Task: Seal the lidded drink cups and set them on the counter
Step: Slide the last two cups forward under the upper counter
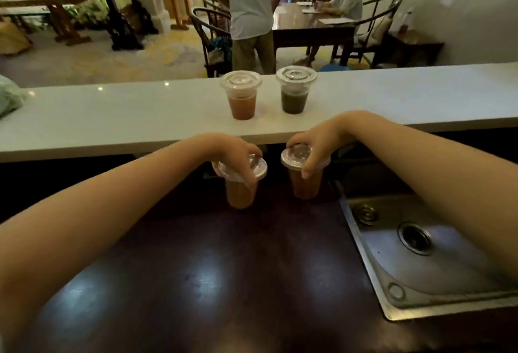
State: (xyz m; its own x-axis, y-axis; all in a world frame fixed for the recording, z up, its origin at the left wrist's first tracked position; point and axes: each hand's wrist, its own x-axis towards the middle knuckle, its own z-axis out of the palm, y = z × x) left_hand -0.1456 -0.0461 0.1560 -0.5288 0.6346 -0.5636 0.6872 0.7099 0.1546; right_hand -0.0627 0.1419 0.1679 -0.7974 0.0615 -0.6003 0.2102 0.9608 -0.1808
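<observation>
Both hands grip lidded cups from above, fingers curled over the clear lids. On the left, the left hand (234,153) clamps the rim of an orange drink cup (240,184), fingertips hooked over the near edge of its lid, and the cup tilts a little toward the camera. On the right, the right hand (318,145) covers the lid of a reddish-brown drink cup (304,176), thumb down the near side and fingers spread across the top. Both cups are over the dark worktop (196,268); whether their bases touch it or hang just above is hard to tell in the shadow under the ledge. A steel sink (420,254) is set into the worktop to the right, beneath the right forearm.

Beyond the hands runs the raised white counter (112,117). Two more sealed cups stand upright on it, side by side and slightly apart: one with orange liquid (241,97) on the left, one with dark green liquid (295,92) on the right. A pale green bundle (9,94) lies at the counter's far left end.

Past the counter, a person in a light shirt (249,2) stands facing away next to dark wooden chairs, and another person sits at a dark table (311,27) with papers on it.
</observation>
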